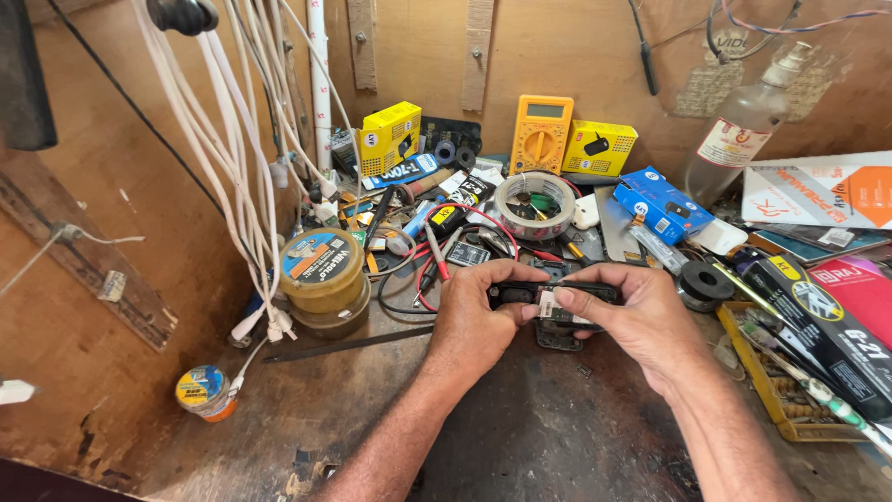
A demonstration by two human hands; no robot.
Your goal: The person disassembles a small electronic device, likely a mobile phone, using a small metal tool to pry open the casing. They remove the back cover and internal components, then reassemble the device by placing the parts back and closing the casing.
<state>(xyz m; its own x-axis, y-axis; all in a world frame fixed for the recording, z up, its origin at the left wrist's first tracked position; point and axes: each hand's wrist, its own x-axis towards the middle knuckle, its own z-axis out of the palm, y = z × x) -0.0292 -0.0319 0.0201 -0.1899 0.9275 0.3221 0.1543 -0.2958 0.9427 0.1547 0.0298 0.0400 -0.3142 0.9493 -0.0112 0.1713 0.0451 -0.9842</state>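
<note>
- Filling the whole lower frame, the dark, stained counter [557, 437] carries a crowd of tools and boxes along its back edge, against a brown plywood wall.
- A bundle of white cables [232, 158] hangs down the upper left of the frame, its ends reaching the counter at left of centre.
- A clear plastic bottle [743, 130] with a white nozzle leans against the wall at upper right.
- A long black box [827, 335] lies slanted at the right edge, partly over a yellow tray [790, 423] of small parts.
- The left hand [478, 316] is closed around the left end of the small black device [520, 294], fingers curled over its top, thumb toward the middle.
- The right hand [632, 321] grips the device's right end, thumb and forefinger pinching near a small white label at its centre.
- The device sits at the centre of the frame, held between both hands just above the counter; a dark piece lies directly beneath it.
- A stack of round yellow-brown tins [323, 279] stands left of the hands.
- A yellow multimeter [541, 132] stands at upper centre, between two yellow boxes.
- A blue box [662, 203] lies right of a roll of clear tape [534, 206].
- A small round tin [204, 390] with a blue lid sits at lower left.
</note>
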